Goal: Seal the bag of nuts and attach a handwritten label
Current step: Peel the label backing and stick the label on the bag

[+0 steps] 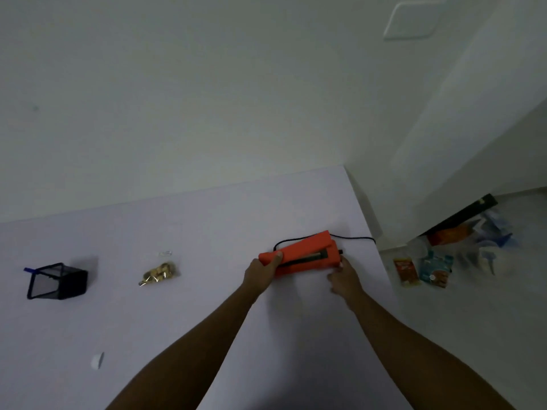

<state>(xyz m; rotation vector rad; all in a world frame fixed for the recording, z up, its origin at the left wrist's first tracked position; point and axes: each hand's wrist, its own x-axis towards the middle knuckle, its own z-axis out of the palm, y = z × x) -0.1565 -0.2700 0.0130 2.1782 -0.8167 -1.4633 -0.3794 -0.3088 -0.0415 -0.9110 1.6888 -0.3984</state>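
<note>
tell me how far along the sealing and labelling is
Nothing looks finished. In hand: the left hand grips the orange sealer and the right hand touches its other end. Left: the bag of nuts lies apart on the table, not yet in the sealer, and no label shows on it.

A pale lilac tabletop (207, 220) is filling the lower part of the view. Behind the tabletop a plain white wall (177, 99) is rising, and high up to its right a white rectangular plate (413, 20) is sitting on this wall. Right of the tabletop a light floor (473, 321) is showing, where a black strip (464, 214) is running and some coloured packets (420, 269) are lying. Dim light is falling everywhere.
</note>
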